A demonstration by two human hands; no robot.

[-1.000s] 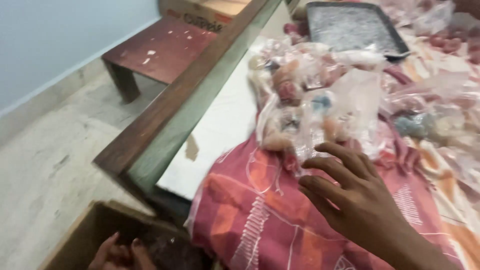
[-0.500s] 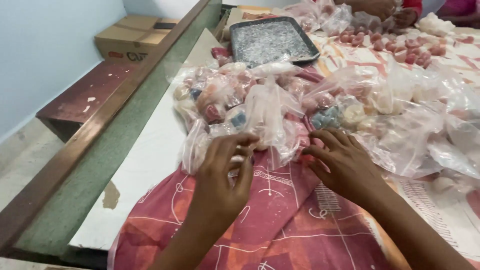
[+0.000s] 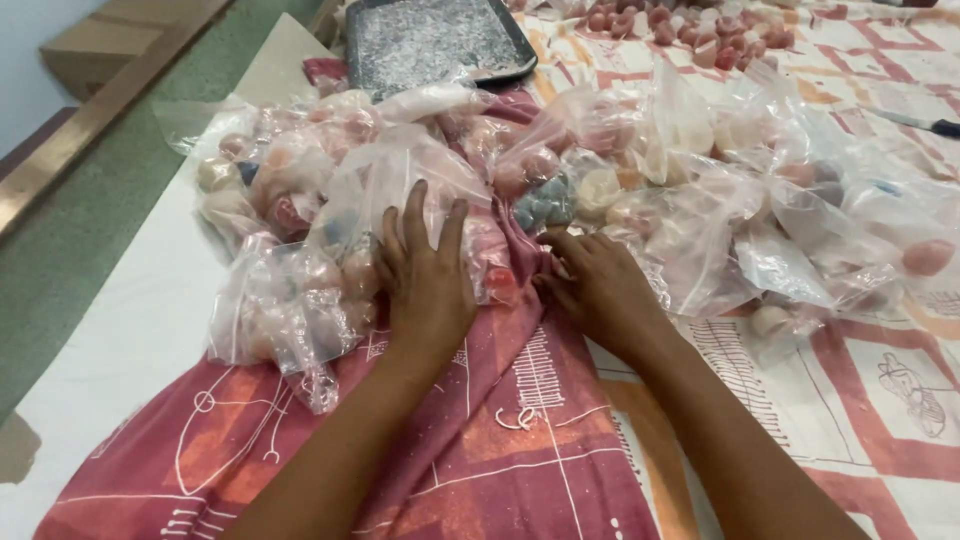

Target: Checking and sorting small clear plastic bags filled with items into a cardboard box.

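Observation:
A heap of clear plastic bags (image 3: 560, 190) filled with small round pink, white and blue pieces lies on a red and white patterned cloth (image 3: 470, 450). My left hand (image 3: 425, 275) rests flat, fingers spread, on the near edge of the left cluster of bags (image 3: 300, 260). My right hand (image 3: 600, 285) lies palm down just to the right, its fingers touching the bags in the middle. Neither hand grips anything.
A dark tray (image 3: 430, 40) covered in white powder sits at the far side. Loose pink round pieces (image 3: 680, 20) are spread behind it. A dark-handled tool (image 3: 915, 122) lies at the right. A green ledge (image 3: 90, 200) and a cardboard box (image 3: 85, 55) are on the left.
The view has swung from the floor and bench onto the cloth. My left hand came up from a box below onto the bags; both hands now press on the heap.

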